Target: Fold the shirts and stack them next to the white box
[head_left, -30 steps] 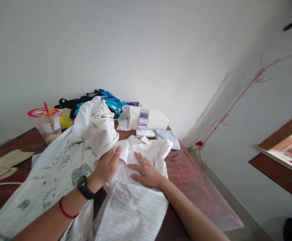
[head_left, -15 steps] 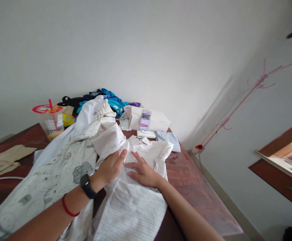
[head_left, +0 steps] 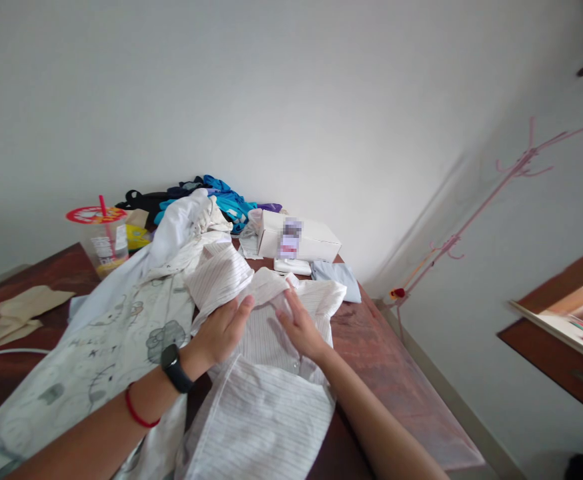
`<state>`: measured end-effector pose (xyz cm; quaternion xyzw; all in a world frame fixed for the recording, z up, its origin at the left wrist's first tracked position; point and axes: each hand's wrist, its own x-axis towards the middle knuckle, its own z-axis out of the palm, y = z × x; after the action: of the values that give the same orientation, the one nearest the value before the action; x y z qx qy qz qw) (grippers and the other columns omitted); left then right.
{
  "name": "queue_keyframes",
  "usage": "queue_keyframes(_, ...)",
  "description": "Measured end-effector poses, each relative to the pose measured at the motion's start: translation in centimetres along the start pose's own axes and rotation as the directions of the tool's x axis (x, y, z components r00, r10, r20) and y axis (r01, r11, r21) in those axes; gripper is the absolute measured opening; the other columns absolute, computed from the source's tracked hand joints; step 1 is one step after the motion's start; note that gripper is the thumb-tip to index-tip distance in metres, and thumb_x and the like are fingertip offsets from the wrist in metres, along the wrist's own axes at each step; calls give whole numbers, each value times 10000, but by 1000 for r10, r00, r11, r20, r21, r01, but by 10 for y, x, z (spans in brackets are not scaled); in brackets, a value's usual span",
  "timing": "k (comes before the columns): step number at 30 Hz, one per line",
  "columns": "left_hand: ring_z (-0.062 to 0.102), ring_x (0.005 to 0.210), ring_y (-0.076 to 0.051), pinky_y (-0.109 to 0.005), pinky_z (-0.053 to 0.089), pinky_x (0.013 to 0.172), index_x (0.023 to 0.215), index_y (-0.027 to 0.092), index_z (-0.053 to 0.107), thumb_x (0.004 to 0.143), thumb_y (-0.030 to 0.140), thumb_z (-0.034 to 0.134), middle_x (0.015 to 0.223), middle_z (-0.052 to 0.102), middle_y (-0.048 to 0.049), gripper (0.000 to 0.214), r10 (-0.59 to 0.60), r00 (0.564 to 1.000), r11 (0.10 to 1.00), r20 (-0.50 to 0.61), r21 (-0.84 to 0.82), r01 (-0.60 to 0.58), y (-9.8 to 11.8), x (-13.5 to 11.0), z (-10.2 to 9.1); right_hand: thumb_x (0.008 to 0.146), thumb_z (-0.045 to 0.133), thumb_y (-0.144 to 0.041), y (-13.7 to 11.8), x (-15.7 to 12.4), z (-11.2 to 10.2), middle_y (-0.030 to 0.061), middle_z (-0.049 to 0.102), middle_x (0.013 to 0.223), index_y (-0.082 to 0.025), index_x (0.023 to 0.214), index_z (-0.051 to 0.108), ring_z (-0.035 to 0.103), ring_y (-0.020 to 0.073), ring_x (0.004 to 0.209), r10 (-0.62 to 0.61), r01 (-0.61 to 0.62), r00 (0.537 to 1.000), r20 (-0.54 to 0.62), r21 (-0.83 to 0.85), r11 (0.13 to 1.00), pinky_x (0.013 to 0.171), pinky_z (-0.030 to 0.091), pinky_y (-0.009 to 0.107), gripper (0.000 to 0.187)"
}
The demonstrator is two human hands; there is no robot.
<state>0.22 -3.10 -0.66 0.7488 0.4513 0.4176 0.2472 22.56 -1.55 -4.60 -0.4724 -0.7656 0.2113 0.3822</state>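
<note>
The striped shirt (head_left: 266,400) lies on the worktop (head_left: 31,270) at lower centre, with the left hand (head_left: 221,331) flat on it, fingers released. The right hand (head_left: 302,327) is at the collar; whether it is pinching or pressing, I cannot tell. An uneven pull there could wrinkle the loose cloth or tangle it with the printed garment (head_left: 121,333) on its left.

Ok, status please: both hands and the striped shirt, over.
Left hand flat, open, on striped shirt. Right hand at its collar, grip unclear. Printed garment heaped alongside, touching it.

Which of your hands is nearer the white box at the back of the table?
Right. The right hand rests on the striped shirt straight in front of the white box; the left hand lies on the same shirt, off to the box's left.
</note>
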Motion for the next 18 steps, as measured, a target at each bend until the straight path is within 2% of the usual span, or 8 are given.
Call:
queue_keyframes(2, 320, 1492, -245, -431, 146, 1266, 1349, 164, 555, 1037, 545, 249, 1463, 560, -105, 580, 18, 999, 1000, -28, 11, -18, -1, 0, 0, 991, 450, -497, 6, 2, -26, 102, 242, 1654, -235, 1593, 234, 184, 252, 1539, 18, -4, 954, -300, 47, 999, 1224, 237, 483, 691)
queue_keyframes(3, 288, 1506, -243, -432, 128, 1270, 1374, 158, 533, 1037, 546, 248, 1487, 535, -109, 588, 22, 999, 1000, -39, 15, -22, -1, 1, 0, 985, 455, -500, 8, 2, -42, 107, 287, 1634, -233, 1589, 242, 222, 266, 1526, 25, 0, 892, -452, 55, 998, 1213, 252, 501, 694)
queue_keyframes(7, 214, 1531, -238, -439, 68, 1275, 1442, 158, 462, 1033, 557, 249, 1533, 478, -109, 610, 10, 997, 1000, -74, 25, -9, -2, 1, -1, 978, 425, -468, 13, -5, -101, 126, 423, 1545, -213, 1568, 292, 377, 298, 1448, 21, 24, 522, -853, 39, 999, 1151, 327, 568, 656)
queue_keyframes(9, 224, 1528, -235, -437, 75, 1273, 1453, 159, 449, 1033, 557, 242, 1536, 474, -110, 615, 2, 997, 1000, -81, 25, 0, -2, 2, -1, 973, 434, -437, 12, -8, -111, 109, 419, 1556, -225, 1522, 394, 356, 288, 1463, -15, -1, 424, -905, -17, 1000, 1164, 300, 579, 590)
queue_keyframes(11, 247, 1521, -232, -430, 99, 1268, 1448, 160, 452, 1034, 558, 239, 1522, 492, -110, 612, 3, 997, 999, -82, 34, 0, -1, 4, -2, 969, 473, -400, 8, -10, -105, 104, 397, 1580, -222, 1427, 530, 326, 283, 1483, -69, -1, 471, -879, -78, 997, 1185, 266, 573, 494)
queue_keyframes(14, 385, 1455, -253, -423, 219, 1232, 1368, 182, 530, 1026, 569, 270, 1434, 585, -102, 579, -27, 1000, 993, 7, 118, 26, -1, 6, -2, 971, 521, -352, -4, -10, -79, 114, 478, 1528, -213, 1251, 671, 413, 282, 1436, -138, 89, 727, -672, -107, 990, 1177, 311, 532, 347)
queue_keyframes(16, 553, 1316, -288, -430, 372, 1138, 1265, 183, 612, 1020, 570, 281, 1315, 672, -113, 565, -117, 972, 969, 204, 239, 66, -6, 6, 0, 988, 507, -327, -14, -11, -62, 112, 626, 1372, -218, 1190, 703, 562, 256, 1302, -152, 145, 907, -392, -47, 988, 1110, 419, 468, 301)
queue_keyframes(18, 635, 1211, -312, -426, 461, 1041, 1234, 179, 649, 996, 559, 358, 1270, 701, -125, 535, -171, 907, 936, 384, 350, 28, -15, 3, 3, 993, 503, -314, -23, -15, -48, 98, 719, 1199, -218, 1178, 711, 668, 224, 1118, -134, 135, 990, -49, 33, 990, 978, 519, 388, 294)
